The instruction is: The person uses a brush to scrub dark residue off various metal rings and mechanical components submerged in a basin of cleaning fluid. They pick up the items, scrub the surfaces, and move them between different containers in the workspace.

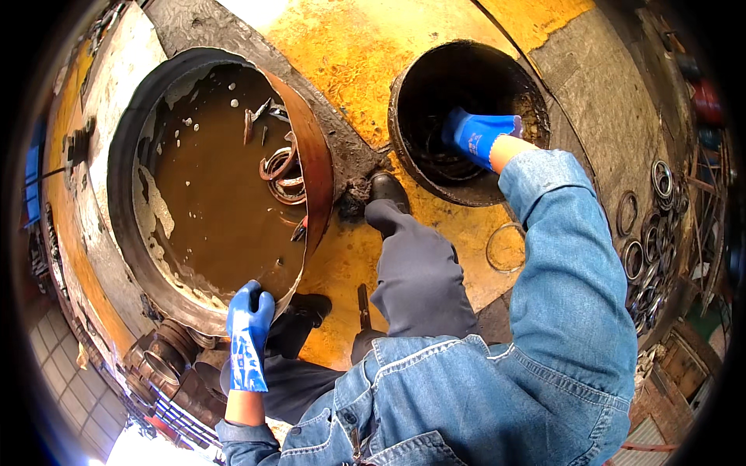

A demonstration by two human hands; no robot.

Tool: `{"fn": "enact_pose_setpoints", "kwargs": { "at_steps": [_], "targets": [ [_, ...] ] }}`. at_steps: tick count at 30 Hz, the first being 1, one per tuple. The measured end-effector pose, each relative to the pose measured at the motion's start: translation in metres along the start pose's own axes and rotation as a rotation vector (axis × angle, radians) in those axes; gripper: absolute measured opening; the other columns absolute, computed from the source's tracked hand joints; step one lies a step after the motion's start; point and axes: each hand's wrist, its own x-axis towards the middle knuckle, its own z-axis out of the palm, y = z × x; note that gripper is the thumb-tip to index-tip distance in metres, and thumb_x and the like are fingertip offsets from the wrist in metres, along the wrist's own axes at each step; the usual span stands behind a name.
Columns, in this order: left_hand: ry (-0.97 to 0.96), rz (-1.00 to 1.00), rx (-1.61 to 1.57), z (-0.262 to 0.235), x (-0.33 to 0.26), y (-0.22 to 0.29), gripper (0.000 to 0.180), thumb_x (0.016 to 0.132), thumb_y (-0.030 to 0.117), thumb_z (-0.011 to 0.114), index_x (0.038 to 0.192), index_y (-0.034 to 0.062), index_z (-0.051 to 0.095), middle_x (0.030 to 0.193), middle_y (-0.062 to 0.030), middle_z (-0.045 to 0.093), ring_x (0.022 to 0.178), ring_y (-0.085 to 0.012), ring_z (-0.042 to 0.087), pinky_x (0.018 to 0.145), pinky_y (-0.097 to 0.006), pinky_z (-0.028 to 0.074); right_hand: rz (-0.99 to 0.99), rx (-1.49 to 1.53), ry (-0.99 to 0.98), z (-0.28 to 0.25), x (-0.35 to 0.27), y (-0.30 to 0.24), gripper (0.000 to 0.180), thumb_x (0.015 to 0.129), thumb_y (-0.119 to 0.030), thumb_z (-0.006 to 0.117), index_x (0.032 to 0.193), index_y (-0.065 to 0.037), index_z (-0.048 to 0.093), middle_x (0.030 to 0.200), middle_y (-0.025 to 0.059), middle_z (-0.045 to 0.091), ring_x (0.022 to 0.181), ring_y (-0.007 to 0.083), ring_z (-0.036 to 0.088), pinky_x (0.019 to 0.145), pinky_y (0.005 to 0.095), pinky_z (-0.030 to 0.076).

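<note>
Right hand (482,133), mine, blue-gloved: lowered past the wrist into a dark, grimy, round metal drum (458,192); the fingers are lost in shadow, so I cannot tell how far open they are or what, if anything, they hold.

Left hand (249,330), mine, wet, blue-gloved: placed at the near rim of a large, round, rust-brown metal tub (312,147), fingers partly bent; whether they grip the rim I cannot tell.

Tub contents: murky brown liquid (210,202); curved, reddish-brown metal rings (287,167), clustered near the right-hand wall, partly above the surface.

Floor: worn yellow surface (365,70), one thin ring (489,250) lying just beside my blue denim sleeve (571,241).

Far right: scattered grey metal rings (633,260), some overlapping.
</note>
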Motion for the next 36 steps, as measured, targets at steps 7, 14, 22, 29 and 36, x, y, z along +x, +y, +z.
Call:
{"fn": "enact_pose_setpoints", "kwargs": {
  "at_steps": [7, 14, 22, 29, 36],
  "targets": [
    [0.018, -0.035, -0.109, 0.004, -0.003, -0.008, 0.04, 0.094, 0.02, 0.068, 0.123, -0.0066, 0.07, 0.113, -0.0228, 0.076, 0.104, -0.0298, 0.074, 0.094, -0.037, 0.056, 0.168, -0.163, 0.153, 0.055, -0.029, -0.026, 0.038, 0.091, -0.032, 0.072, 0.124, -0.014, 0.078, 0.123, 0.0039, 0.076, 0.115, 0.0211, 0.069, 0.105, 0.036, 0.05],
    [-0.041, -0.026, -0.124, 0.007, 0.004, -0.018, 0.04, 0.094, 0.02, 0.069, 0.124, -0.0064, 0.069, 0.113, -0.021, 0.076, 0.103, -0.0285, 0.074, 0.093, -0.036, 0.057, 0.144, -0.214, -0.27, 0.044, 0.01, -0.025, 0.052, 0.085, -0.046, 0.08, 0.129, -0.017, 0.077, 0.135, 0.0004, 0.072, 0.127, 0.0188, 0.064, 0.106, 0.037, 0.052],
    [-0.055, 0.064, -0.054, -0.003, 0.001, -0.001, 0.024, 0.091, 0.021, 0.062, 0.096, -0.0022, 0.065, 0.087, -0.0223, 0.069, 0.078, -0.0309, 0.067, 0.074, -0.041, 0.052, 0.177, 0.251, -0.078, -0.083, -0.094, -0.009, 0.034, 0.081, -0.021, 0.078, 0.114, -0.02, 0.08, 0.111, 0.0059, 0.079, 0.103, 0.0305, 0.076, 0.084, 0.0448, 0.06],
    [-0.066, 0.036, 0.006, -0.006, 0.003, -0.013, 0.035, 0.089, 0.031, 0.063, 0.105, 0.0005, 0.072, 0.097, -0.0233, 0.074, 0.092, -0.0374, 0.072, 0.083, -0.044, 0.055, 0.487, 1.03, 0.463, -0.117, -0.208, 0.025, 0.047, 0.09, -0.039, 0.076, 0.122, -0.005, 0.075, 0.112, 0.0156, 0.078, 0.115, 0.0309, 0.071, 0.102, 0.0427, 0.053],
    [0.068, 0.145, -0.203, 0.0, 0.006, -0.023, 0.052, 0.089, 0.038, 0.068, 0.123, 0.0001, 0.074, 0.118, -0.0209, 0.076, 0.112, -0.033, 0.073, 0.1, -0.041, 0.055, 0.311, 1.639, 0.69, -0.181, -0.301, 0.025, 0.04, 0.099, -0.033, 0.076, 0.116, 0.003, 0.074, 0.101, 0.011, 0.078, 0.094, 0.0199, 0.072, 0.09, 0.0347, 0.055]
  ]
}}
